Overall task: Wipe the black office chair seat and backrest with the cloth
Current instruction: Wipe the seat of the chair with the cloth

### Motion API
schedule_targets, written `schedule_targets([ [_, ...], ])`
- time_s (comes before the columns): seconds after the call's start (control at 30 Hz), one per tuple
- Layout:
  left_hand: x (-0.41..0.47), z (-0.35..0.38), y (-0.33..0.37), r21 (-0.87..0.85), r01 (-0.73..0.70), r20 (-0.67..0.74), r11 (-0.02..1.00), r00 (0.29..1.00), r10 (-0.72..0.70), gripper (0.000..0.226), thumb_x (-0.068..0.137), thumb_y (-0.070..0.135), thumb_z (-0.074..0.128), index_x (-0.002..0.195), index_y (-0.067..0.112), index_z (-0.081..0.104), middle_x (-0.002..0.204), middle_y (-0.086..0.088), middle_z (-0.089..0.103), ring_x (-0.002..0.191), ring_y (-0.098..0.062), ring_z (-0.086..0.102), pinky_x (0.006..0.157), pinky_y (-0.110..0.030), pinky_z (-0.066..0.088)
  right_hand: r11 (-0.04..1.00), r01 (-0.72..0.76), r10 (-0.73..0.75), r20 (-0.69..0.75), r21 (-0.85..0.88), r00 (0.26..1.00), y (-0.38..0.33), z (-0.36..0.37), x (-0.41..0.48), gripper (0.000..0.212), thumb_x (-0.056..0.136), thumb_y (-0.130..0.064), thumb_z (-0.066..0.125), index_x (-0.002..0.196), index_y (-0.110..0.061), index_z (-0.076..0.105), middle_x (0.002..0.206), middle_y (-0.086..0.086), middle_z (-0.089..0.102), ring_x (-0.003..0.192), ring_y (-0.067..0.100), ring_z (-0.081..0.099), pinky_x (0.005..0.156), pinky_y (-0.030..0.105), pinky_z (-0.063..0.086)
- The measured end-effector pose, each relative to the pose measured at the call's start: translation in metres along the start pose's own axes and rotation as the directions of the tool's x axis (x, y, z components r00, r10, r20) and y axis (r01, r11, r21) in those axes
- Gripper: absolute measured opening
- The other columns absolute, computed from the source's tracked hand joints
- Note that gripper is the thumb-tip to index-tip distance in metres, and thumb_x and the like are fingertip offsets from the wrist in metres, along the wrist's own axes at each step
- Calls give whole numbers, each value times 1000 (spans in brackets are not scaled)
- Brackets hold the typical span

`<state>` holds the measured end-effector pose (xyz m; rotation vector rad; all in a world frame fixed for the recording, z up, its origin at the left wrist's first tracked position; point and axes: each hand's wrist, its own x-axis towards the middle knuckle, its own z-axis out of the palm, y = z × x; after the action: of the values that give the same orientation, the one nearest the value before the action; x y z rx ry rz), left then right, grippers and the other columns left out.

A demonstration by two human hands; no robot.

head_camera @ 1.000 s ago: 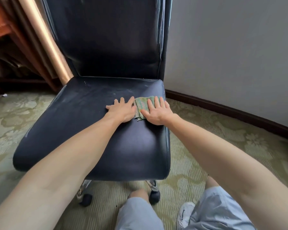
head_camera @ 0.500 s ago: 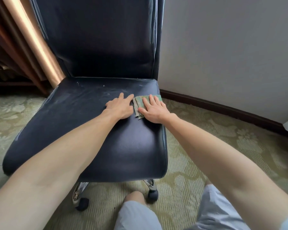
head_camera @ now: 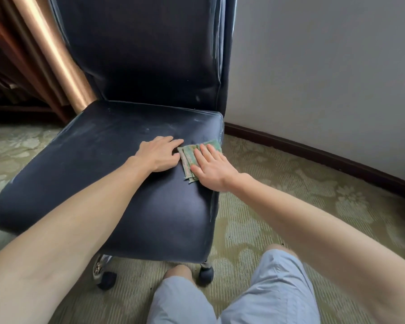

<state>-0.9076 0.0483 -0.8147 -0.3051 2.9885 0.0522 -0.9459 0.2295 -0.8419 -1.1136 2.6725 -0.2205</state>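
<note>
The black office chair stands before me, its seat [head_camera: 91,174] dusty toward the back and its backrest [head_camera: 145,54] upright behind. A folded green cloth [head_camera: 189,153] lies on the seat by the right edge. My right hand [head_camera: 212,170] presses flat on the cloth, covering its right half. Just left of the cloth, my left hand [head_camera: 158,155] rests palm down on the bare seat, with the fingertips touching the cloth's edge.
A grey wall [head_camera: 325,78] with a dark baseboard [head_camera: 313,153] runs close along the chair's right side. A copper-coloured post [head_camera: 56,54] and wooden furniture stand behind at the left. Patterned green carpet [head_camera: 278,183] surrounds the chair. My knees [head_camera: 180,272] are below the seat's front.
My right hand has slid the cloth to the right, up to the seat's right edge. My left hand has stayed beside it on the seat.
</note>
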Motion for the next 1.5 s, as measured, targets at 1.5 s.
schedule_targets([
  [1.5, -57, 17, 15, -104, 264, 155, 959, 957, -247, 61, 92, 69, 35, 148, 56, 13, 164, -6, 2, 149, -23, -7, 113, -63, 7, 965, 223, -183, -254, 139, 950, 39, 27, -8, 60, 103, -42, 19, 154, -13, 5, 162, 4, -2, 148, 18, -9, 120, 36, -8],
])
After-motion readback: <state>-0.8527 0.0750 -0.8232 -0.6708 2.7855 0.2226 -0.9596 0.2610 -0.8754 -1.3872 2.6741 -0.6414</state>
